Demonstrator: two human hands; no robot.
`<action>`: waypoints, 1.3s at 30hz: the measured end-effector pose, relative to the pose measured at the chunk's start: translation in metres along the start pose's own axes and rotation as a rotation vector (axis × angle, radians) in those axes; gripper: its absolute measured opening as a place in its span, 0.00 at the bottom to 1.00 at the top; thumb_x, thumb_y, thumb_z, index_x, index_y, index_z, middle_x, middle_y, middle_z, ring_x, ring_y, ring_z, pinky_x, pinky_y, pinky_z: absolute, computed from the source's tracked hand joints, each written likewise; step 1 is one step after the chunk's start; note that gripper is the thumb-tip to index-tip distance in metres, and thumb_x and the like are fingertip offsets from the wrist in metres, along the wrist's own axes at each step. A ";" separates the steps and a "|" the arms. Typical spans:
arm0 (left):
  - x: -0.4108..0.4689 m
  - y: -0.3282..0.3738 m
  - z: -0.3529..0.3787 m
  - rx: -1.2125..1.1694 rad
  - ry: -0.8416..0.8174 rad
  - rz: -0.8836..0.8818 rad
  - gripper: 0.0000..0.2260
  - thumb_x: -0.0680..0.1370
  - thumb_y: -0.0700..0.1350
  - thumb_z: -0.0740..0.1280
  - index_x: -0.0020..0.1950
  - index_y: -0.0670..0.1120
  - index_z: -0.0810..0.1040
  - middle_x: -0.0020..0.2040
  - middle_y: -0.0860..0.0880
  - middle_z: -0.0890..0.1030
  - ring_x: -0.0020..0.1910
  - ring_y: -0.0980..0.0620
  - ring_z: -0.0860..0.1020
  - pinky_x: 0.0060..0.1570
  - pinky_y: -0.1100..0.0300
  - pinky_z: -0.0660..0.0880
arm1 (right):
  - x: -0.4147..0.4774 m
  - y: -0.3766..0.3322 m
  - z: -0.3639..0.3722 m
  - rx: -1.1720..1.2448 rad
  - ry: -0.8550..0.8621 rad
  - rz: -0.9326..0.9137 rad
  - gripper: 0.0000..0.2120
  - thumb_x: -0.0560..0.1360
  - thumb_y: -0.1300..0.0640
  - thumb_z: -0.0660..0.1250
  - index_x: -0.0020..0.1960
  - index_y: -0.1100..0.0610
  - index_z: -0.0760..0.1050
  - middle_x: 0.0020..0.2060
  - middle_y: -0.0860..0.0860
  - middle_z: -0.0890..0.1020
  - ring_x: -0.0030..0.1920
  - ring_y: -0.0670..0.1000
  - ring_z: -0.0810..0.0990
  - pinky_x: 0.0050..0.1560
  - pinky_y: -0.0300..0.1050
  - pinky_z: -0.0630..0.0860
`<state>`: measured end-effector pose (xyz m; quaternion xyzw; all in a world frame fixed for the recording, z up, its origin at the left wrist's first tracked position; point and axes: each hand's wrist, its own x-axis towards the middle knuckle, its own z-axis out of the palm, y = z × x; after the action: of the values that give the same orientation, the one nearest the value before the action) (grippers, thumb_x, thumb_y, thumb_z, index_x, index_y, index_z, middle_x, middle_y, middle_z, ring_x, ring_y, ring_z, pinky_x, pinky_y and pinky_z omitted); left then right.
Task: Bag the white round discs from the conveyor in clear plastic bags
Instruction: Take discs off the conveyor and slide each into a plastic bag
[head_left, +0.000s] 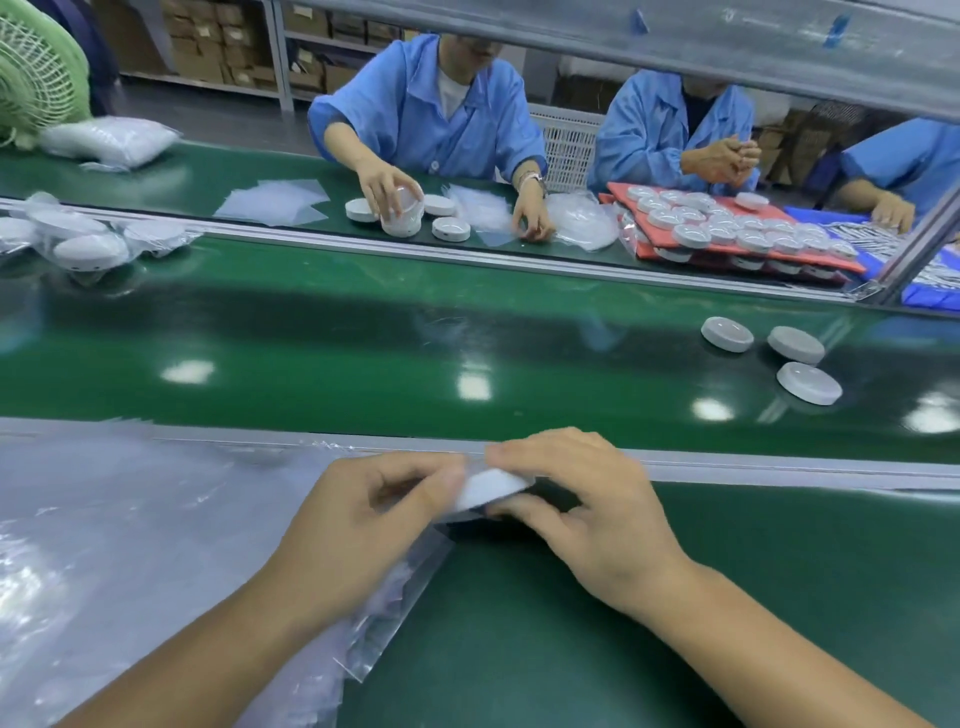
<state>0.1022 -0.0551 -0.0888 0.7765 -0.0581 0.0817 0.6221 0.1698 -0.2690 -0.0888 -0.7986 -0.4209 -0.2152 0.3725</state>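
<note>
Several bagged discs (88, 244) lie on the belt (363, 353) at the far left of my feed, and nearer me a pile of clear bags (104, 545) covers the left of the bench. Moving right, I see the left hand (358, 525) with fingers curled, pinching the mouth of a bag (410, 587) that trails down under the wrist onto the green mat (571, 649). Beside those fingers the disc (491, 488) sits tilted between both hands, just short of the belt's near rail; how far it is into the bag I cannot tell through the blur. The right hand (587, 509) grips its right edge between thumb and fingers. Further right, three loose discs (796, 344) rest close together on the belt, well apart from the hands.
</note>
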 end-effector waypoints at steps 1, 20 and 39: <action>-0.002 0.003 0.001 -0.063 -0.069 0.006 0.15 0.71 0.56 0.76 0.56 0.61 0.84 0.54 0.59 0.85 0.54 0.59 0.83 0.51 0.72 0.75 | -0.001 -0.006 0.003 0.107 0.070 0.111 0.15 0.72 0.50 0.78 0.56 0.39 0.81 0.51 0.37 0.84 0.51 0.42 0.83 0.52 0.41 0.78; -0.001 0.004 -0.014 0.887 -0.001 0.186 0.03 0.79 0.58 0.62 0.49 0.62 0.71 0.50 0.66 0.73 0.55 0.63 0.68 0.55 0.63 0.68 | 0.066 0.053 0.021 0.156 0.237 0.687 0.19 0.84 0.53 0.62 0.35 0.53 0.65 0.29 0.44 0.71 0.28 0.41 0.69 0.33 0.41 0.69; 0.001 -0.022 -0.022 0.821 -0.352 0.210 0.24 0.71 0.75 0.53 0.62 0.73 0.76 0.62 0.79 0.70 0.64 0.83 0.58 0.64 0.80 0.55 | -0.008 0.231 -0.153 -0.783 -0.210 1.208 0.24 0.84 0.46 0.58 0.78 0.49 0.65 0.68 0.63 0.77 0.62 0.66 0.76 0.61 0.60 0.77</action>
<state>0.1060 -0.0288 -0.1048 0.9506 -0.2040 0.0271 0.2322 0.3536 -0.4774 -0.0932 -0.9828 0.1680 -0.0291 0.0708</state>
